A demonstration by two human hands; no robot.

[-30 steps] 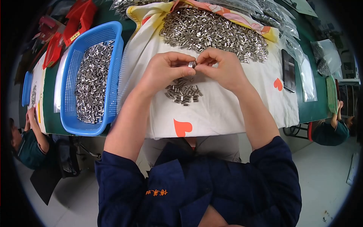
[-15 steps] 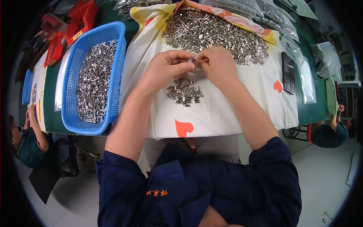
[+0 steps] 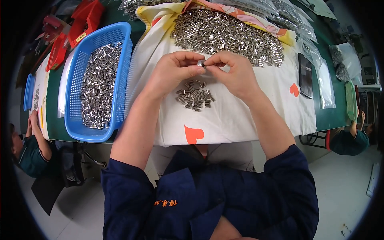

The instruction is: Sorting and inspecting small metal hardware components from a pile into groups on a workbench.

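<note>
Both hands meet above a white cloth (image 3: 248,124) printed with orange hearts. Between thumb and fingertips, my left hand (image 3: 171,71) pinches a small shiny metal sleeve (image 3: 201,63). My right hand (image 3: 237,74) is closed in a pinch at the sleeve's right end, its thumb and forefinger touching it. Just below them lies a small pile of short metal sleeves (image 3: 196,97). A much larger heap of the same sleeves (image 3: 228,34) spreads over the far part of the cloth.
At left stands a blue plastic basket (image 3: 73,108) of metal sleeves. Red bins (image 3: 86,20) sit beyond it. A black phone (image 3: 305,76) and clear bags (image 3: 326,88) lie at right, more filled bags at the back. Other people (image 3: 34,152) work at both sides.
My right hand has shifted its grip: its thumb now reaches forward and meets the forefinger at the metal sleeve. The left hand stays nearly in place, and the piles look the same.
</note>
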